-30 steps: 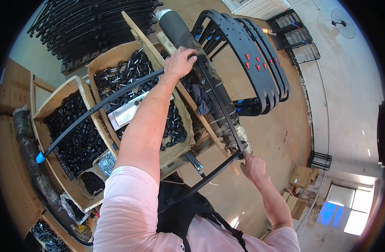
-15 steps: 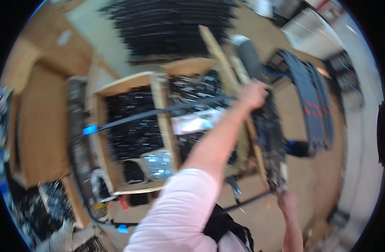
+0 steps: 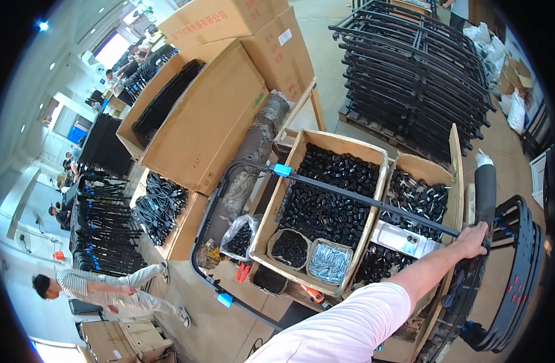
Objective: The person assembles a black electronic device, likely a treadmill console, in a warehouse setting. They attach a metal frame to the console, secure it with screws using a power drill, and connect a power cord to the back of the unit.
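Note:
My left hand (image 3: 471,239) is closed round one end of a black U-shaped tubular frame (image 3: 357,197), beside a dark padded rail (image 3: 485,189) on the right. The frame reaches left across the parts boxes, bends round, and its other side runs back toward me. Blue pieces (image 3: 282,170) are wrapped on the tube. Below its far side is a wooden-edged box of small black plastic parts (image 3: 332,181), holding a pouch of silvery screws (image 3: 329,262). A second box (image 3: 413,193) of black parts with metal pins stands to its right. My right hand is out of view.
A tall stack of black frames (image 3: 410,78) stands on a pallet at the back. Large cartons (image 3: 211,115) and a plastic-wrapped roll (image 3: 238,187) lie left of the boxes. A person (image 3: 102,289) in a striped shirt walks at the left. Curved dark panels (image 3: 519,272) stand at the right.
The view has swung left, bringing the walking person and the far hall into sight. My left hand still holds the frame, and my right hand has left the picture.

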Tool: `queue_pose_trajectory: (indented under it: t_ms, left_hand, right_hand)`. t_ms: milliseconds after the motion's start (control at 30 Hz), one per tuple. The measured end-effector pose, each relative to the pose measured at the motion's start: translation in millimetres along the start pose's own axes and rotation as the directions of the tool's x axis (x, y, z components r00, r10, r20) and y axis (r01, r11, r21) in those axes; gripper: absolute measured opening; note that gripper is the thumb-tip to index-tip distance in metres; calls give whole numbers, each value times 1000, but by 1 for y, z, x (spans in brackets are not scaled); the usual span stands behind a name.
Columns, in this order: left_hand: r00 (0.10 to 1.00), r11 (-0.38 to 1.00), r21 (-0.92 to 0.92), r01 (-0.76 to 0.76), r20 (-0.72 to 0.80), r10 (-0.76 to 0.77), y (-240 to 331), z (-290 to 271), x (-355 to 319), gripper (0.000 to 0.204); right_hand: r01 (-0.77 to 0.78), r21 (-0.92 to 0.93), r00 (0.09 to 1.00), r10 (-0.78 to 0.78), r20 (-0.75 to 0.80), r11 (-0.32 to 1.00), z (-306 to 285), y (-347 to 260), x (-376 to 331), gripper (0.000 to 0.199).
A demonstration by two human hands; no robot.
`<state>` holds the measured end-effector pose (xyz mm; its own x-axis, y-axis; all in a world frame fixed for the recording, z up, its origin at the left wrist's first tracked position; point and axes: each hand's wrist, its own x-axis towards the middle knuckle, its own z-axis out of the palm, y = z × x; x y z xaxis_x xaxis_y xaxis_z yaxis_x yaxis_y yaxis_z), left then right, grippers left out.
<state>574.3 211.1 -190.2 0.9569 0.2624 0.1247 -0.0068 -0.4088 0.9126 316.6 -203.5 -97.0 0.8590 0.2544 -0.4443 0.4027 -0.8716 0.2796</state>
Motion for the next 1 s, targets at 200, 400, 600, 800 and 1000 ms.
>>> queue_pose_trajectory:
  t_ms: [200,400,600,800,1000]
  left_hand:
    - [999,999,29,37,38,-38,-6,7,4,81]
    - [990,999,13,48,129,-49,11,-3,1,73]
    - [999,1000,10,-4,46,3,-4,4,1,50]
    - [995,997,57,-54,91,48,-5,1,-2,40]
    - [993,999,48,11,114,-16,13,-8,-4,54]
  right_hand:
    - [-24,-136,995,10,-104,990,53,18,10,56]
    - [-78,-98,996,74,-41,992,40,5,5,58]
    - [-64,-95,998,62,-24,993,37,2,10,60]
    - [-62,-91,998,61,-13,994,37,4,9,62]
    - [-45,-162,996,56,66,986,49,14,4,66]
